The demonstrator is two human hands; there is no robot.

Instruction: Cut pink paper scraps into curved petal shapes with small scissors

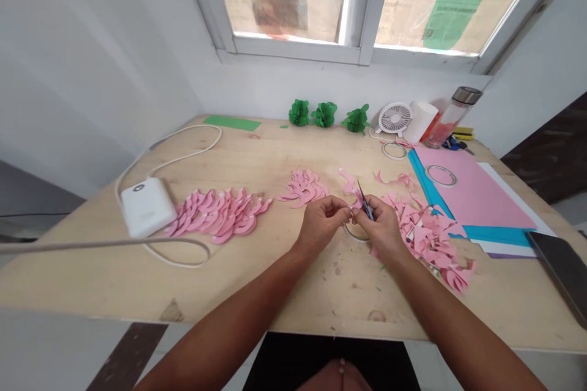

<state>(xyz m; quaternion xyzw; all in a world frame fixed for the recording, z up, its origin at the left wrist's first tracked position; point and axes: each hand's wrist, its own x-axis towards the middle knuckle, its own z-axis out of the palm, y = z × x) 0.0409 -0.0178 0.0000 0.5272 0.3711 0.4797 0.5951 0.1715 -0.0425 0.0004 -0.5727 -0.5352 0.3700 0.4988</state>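
My left hand (324, 220) is closed in a pinch, its fingertips meeting those of my right hand. What it pinches is too small to make out. In my right hand (380, 226) is a pair of scissors (364, 200), blades pointing away from me. A curved pink paper piece (349, 181) shows just beyond the fingertips, partly hidden by the scissors. Under the hands lies a ring-shaped tape roll (356, 234), mostly covered. To the left are a small group of pink curved cutouts (303, 187) and overlapping rows of similar cutouts (220, 212). Pink paper scraps (433, 233) are heaped beside my right wrist.
A white power bank (149, 206) with a cable sits at left. Three green paper shapes (324, 115) stand along the wall, near a small fan (395, 118) and a bottle (452, 119). Coloured sheets (481, 195), another tape roll (441, 175) and a phone (560, 269) lie right.
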